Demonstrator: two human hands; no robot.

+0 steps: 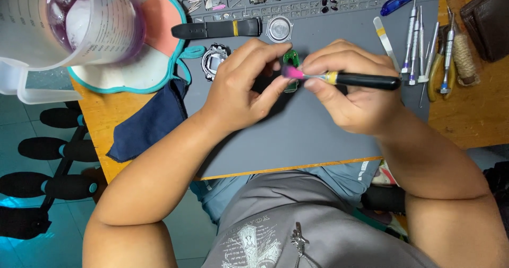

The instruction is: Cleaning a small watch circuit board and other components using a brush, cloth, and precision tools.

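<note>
Left hand point(241, 85) pinches the green board point(290, 61) between thumb and fingers, just above the grey mat point(297, 130), mid-bench. Right hand point(352, 90) is closed round the black-handled brush point(350, 78), pink bristles touching the board's edge.

My read on doing it well: light strokes, bristle tips only, sweep away from me so dust lands on the mat, not back in the case point(214, 61) just left of my hand. Keep left fingers on the board edges, off the contacts. Brace both wrists on the mat for steadiness. Turn the board, not the brush.

Strap point(217, 29) and caseback point(279, 28) lie beyond, apart. Screwdrivers point(424, 45) to the right, untouched. Iced drink point(79, 19) stands far left; keep it there.
</note>
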